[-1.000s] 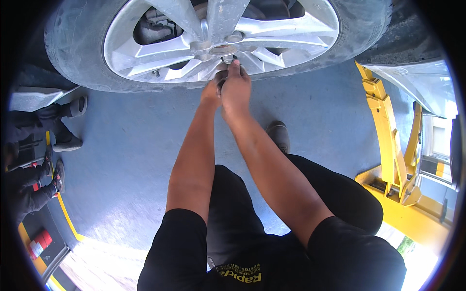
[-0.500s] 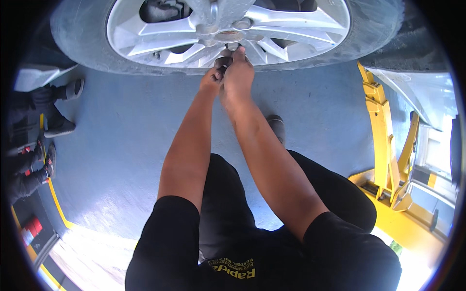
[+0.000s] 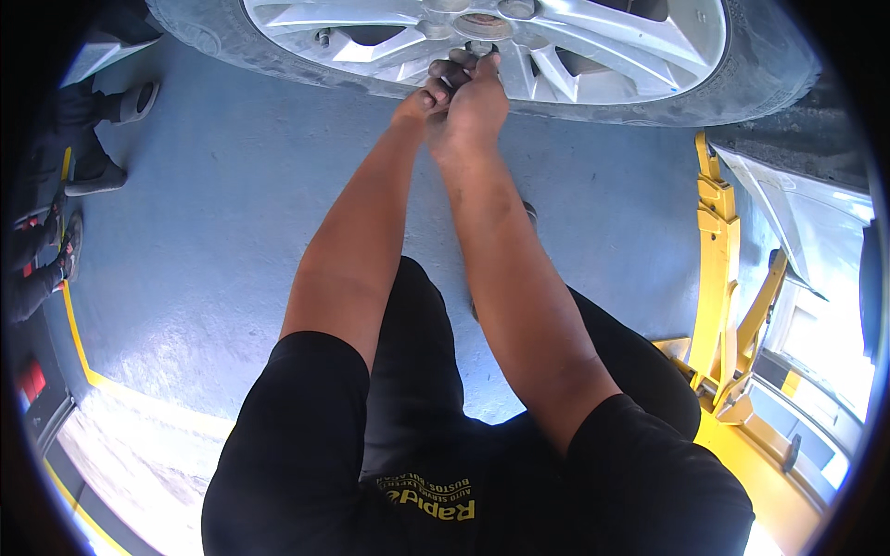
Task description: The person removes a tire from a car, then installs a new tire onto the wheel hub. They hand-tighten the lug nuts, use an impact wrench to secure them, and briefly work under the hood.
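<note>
A silver alloy wheel (image 3: 612,56) with its tyre (image 3: 774,69) fills the top of the view, its round hub centre (image 3: 484,25) partly cut by the upper edge. My right hand (image 3: 476,109) reaches up to the wheel, thumb and fingers pinched on a lug nut (image 3: 481,47) just below the hub centre. Close against it on the left, my left hand (image 3: 438,93) is closed with its fingers curled and darkened. Whatever lies inside those fingers is hidden.
A yellow lift arm (image 3: 716,250) stands at the right, beside a silver car body panel (image 3: 788,204). Other people's shoes (image 3: 97,176) show at the far left on the blue floor (image 3: 213,204). A yellow line (image 3: 74,324) runs along that side.
The view has shifted, so the wheel sits higher and farther right. Both hands stay together at the same spot below the hub centre, fingers slightly rearranged.
</note>
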`<state>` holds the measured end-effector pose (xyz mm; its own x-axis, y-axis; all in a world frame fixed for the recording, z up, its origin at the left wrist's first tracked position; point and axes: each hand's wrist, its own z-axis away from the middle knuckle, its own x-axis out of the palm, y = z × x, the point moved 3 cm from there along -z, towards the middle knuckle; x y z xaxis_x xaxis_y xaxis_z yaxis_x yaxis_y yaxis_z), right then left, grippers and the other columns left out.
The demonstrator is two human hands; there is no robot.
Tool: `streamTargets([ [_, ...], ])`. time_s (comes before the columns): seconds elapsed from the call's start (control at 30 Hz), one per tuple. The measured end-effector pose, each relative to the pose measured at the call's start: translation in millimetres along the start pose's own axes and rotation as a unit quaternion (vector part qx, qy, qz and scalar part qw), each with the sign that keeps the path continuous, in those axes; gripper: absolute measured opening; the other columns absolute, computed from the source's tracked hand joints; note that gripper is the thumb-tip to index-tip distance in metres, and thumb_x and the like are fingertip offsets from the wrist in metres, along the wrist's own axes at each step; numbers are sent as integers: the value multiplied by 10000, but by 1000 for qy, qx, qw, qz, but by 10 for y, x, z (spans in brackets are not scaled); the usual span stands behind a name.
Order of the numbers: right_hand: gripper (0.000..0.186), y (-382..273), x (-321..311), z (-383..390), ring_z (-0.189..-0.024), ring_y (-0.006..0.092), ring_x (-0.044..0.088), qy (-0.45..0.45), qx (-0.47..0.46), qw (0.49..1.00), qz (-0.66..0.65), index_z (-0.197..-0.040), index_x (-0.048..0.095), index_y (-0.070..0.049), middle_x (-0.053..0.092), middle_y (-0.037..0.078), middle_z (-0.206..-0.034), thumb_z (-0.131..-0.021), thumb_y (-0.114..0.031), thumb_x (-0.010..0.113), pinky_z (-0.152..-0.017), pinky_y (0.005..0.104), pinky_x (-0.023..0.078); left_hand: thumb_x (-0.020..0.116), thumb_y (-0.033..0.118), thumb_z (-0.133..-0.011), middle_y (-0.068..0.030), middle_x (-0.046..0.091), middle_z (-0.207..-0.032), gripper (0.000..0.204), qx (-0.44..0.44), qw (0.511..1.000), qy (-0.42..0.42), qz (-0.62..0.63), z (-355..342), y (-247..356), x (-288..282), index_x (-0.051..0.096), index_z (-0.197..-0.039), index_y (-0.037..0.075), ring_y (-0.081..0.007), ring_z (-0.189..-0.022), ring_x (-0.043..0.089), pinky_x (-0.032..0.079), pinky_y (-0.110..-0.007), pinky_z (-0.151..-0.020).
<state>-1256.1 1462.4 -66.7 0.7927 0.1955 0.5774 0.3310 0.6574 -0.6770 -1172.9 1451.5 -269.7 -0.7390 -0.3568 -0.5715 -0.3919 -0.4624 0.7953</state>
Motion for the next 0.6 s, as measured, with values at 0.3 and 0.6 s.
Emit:
streamTargets([
  [0.3,421,-11,-40,-42,-590,175,406,56,10,998,29,-1058,558,-36,607,104,-895,-1120,-396,350,-597,358,390,563,396,-903,-80,661,-1070,331,-21,1000,10,5,67,72,-70,634,-1046,106,-265,-1025,614,482,-378,-914],
  [0.6,475,-29,-27,-79,-649,202,548,121,-177,966,142,-1100,584,20,661,137,-882,-1107,-407,376,-587,344,447,485,401,-972,-165,628,-1328,463,-43,999,-17,1,92,253,-171,633,-1268,77,-343,-1262,571,452,-437,-1056],
])
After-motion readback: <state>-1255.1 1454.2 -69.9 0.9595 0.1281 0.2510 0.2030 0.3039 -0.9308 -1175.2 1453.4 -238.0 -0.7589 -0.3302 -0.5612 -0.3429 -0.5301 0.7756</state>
